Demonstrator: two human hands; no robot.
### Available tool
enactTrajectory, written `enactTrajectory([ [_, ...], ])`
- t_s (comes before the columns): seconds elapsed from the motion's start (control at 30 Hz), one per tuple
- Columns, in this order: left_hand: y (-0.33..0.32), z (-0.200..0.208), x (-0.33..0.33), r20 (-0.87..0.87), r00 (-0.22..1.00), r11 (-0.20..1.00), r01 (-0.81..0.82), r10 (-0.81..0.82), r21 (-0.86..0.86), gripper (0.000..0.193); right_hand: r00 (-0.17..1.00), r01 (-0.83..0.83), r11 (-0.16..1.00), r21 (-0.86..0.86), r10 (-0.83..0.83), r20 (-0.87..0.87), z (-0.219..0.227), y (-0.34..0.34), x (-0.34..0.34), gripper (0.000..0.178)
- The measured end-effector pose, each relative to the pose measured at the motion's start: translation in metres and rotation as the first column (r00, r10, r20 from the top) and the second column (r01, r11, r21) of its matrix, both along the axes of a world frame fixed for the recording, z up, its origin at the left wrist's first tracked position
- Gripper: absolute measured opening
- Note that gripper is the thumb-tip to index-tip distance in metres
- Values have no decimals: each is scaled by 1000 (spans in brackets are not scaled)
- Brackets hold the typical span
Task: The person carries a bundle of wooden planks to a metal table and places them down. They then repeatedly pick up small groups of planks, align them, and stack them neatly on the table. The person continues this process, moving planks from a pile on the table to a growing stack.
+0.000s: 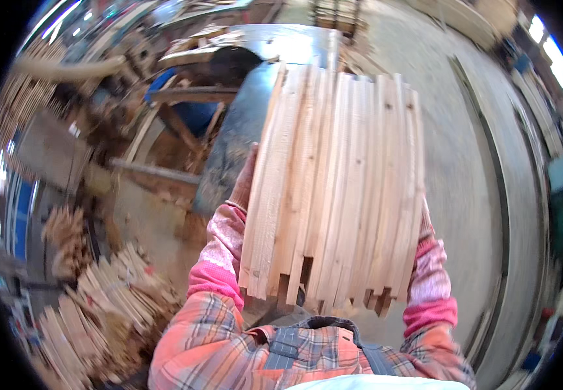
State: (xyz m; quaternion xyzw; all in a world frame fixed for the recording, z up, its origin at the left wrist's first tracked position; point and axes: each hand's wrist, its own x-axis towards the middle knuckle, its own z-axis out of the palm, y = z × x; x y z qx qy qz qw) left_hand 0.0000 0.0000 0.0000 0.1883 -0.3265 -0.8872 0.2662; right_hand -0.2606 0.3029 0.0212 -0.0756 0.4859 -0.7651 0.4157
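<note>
Against both sides of the planks (334, 188), our left hand (245, 181) and right hand (426, 220) clamp them together, seemingly heavy, stiff, apt to slide apart, so best squeezed there.

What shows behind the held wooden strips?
Around the wooden strips, parts of a blue-grey tabletop and the floor show; whatever lies directly behind them is covered.

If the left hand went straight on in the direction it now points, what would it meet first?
Probably the dark, shiny table ahead of the left hand, which grips the wooden strips; height is unclear, so it might pass above.
</note>
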Motion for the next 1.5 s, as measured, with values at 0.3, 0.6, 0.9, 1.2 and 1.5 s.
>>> enactTrajectory([
  [0.3,-94,-51,-100,164,986,999,46,-42,-20,70,990,-11,984,180,-16,143,-2,-89,-101,65],
  [0.6,-133,3,-70,569,822,983,102,2,-152,73,893,-329,603,726,448,33,24,-127,-129,82],
  [0.9,-181,38,-50,820,469,804,318,328,-503,91,605,-566,507,650,791,-90,70,-151,-96,70],
  [1.2,-201,36,-38,893,368,886,278,258,-371,88,503,-553,357,753,863,-40,60,-187,-89,67],
  [1.5,-225,39,-50,879,284,850,266,383,-456,86,417,-462,284,840,906,-77,72,-220,-102,71],
])
